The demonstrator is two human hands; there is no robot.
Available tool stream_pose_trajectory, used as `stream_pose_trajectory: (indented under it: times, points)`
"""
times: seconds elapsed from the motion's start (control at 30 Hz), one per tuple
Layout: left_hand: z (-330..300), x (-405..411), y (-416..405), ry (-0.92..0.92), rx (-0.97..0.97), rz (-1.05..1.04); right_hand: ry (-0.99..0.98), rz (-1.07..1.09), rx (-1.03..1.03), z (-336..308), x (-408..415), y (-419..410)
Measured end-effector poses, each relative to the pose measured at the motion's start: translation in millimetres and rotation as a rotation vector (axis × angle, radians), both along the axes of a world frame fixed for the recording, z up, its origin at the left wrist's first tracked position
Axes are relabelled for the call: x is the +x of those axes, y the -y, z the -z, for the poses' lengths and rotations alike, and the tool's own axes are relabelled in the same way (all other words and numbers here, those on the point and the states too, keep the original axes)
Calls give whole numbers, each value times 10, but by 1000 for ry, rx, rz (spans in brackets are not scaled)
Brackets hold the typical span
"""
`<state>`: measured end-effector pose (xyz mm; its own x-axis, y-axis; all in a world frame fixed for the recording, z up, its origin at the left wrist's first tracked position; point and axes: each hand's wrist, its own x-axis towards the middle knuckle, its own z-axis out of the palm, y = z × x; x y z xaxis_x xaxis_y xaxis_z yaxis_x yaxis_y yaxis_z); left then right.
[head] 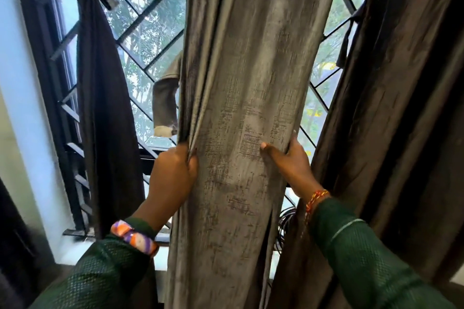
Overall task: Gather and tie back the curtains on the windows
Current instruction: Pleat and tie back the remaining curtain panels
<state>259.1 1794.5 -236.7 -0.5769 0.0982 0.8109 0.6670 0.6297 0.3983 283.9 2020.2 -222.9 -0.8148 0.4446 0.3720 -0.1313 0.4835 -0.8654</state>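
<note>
At frame centre, running 12 to 6 o'clock: 1 grey curtain (241,98), gathered into a thick vertical column in front of the window grille (150,15).

Left hand (173,178), at 8 o'clock of the column: fingers curled round the curtain's left edge, bunching its folds; thumb on the front face. Wrist carries 1 striped bangle (135,237), orange, purple and white, above a green sleeve (100,276).

Right hand (291,165), at 4 o'clock of the column: thumb pressed flat on the front face, fingers wrapped round the right edge and mostly hidden behind the cloth. Wrist carries 1 red-and-yellow thread band (315,199).

At 10 o'clock: 1 dark curtain (105,108), hanging narrow against the window frame, with a tie strip near its top.

At 3 o'clock: 1 dark curtain panel (391,108), hanging just beside the grey column.

Behind the column at 9 o'clock: 1 short grey fabric strip (164,105), dangling before the glass.
</note>
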Motion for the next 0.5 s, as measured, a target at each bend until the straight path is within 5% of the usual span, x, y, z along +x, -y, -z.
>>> stream_pose_trajectory:
  times: [0.1, 0.2, 0.27, 0.5]
  points:
    - [14, -3, -24, -50, -17, 9, -59, 216, 270, 67, 110, 182]
    - [47, -23, -43, -50, -18, 0, -473, 334, 589, 267, 382, 426]
    - [54, -10, -69, -44, -20, 9, -511, 239, 550, 353, 467, 489]
    - [54, 138, -325, -41, -77, 75, -164, 46, 253, 325, 606, 660]
